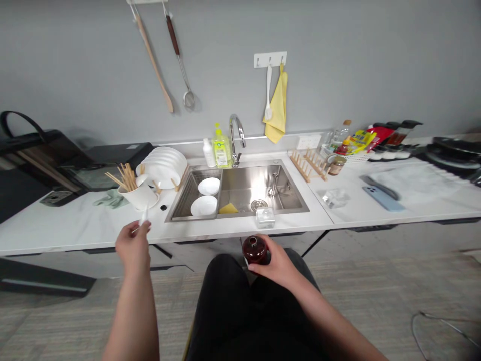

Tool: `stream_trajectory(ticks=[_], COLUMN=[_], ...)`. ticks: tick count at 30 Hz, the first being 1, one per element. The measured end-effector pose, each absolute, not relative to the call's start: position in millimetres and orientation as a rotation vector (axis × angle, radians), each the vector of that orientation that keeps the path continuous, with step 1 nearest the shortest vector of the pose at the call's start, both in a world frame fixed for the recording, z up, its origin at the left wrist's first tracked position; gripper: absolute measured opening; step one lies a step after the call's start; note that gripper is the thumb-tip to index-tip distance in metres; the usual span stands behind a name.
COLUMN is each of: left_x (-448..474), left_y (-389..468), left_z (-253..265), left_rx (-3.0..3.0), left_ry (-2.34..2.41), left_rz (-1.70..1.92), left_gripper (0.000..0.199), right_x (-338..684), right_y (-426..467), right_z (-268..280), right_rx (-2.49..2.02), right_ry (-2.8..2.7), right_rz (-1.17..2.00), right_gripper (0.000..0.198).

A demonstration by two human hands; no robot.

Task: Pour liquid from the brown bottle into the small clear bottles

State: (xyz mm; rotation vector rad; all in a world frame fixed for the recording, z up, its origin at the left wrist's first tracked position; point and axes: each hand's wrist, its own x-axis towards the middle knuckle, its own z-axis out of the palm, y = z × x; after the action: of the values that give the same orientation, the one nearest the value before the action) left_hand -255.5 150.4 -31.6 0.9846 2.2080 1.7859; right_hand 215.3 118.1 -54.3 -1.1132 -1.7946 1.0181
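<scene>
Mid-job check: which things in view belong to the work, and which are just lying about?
In use, judging by the hands:
- dark red bottle, in the right hand
- small white item, unclear what, in the left hand

Seemingly just lying about:
- blue phone
- two white bowls
- lidded jar

Outfit's pretty low-key tbh: plain dark pants [221, 296], close to black, kinda matte, looking a touch greyer around the rounded knees [224, 268]. Left hand [132, 244] and right hand [277, 264] are both bare, and so are the forearms [136, 311], which narrow toward the hands. The lap [259, 321]'s so dark I can't make out any seams.
</scene>
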Motion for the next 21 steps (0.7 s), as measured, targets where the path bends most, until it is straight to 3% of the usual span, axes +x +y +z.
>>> stream_trajectory(ticks=[2, 6, 11, 21], left_x=[-198, -100, -70, -77], left_y=[123, 84, 78, 95], left_z=[-21, 14, 38, 11], left_rx=[1.021, 1.373, 1.405, 1.165], left_ry=[1.744, 1.287, 1.234, 1.343], left_rz=[1.894, 1.525, 1.409, 1.535], left_gripper=[0.049, 0.038, 0.035, 0.044], right_x=[214, 214, 222, 238], right_y=[116, 113, 105, 93], right_z=[-57, -60, -60, -64], right_rx=[-1.115, -1.116, -1.111, -1.136], right_ry=[-1.821, -1.857, -1.833, -1.831], right_rz=[0.997, 0.932, 0.885, 0.899], right_gripper=[0.081, 0.086, 0.085, 0.086])
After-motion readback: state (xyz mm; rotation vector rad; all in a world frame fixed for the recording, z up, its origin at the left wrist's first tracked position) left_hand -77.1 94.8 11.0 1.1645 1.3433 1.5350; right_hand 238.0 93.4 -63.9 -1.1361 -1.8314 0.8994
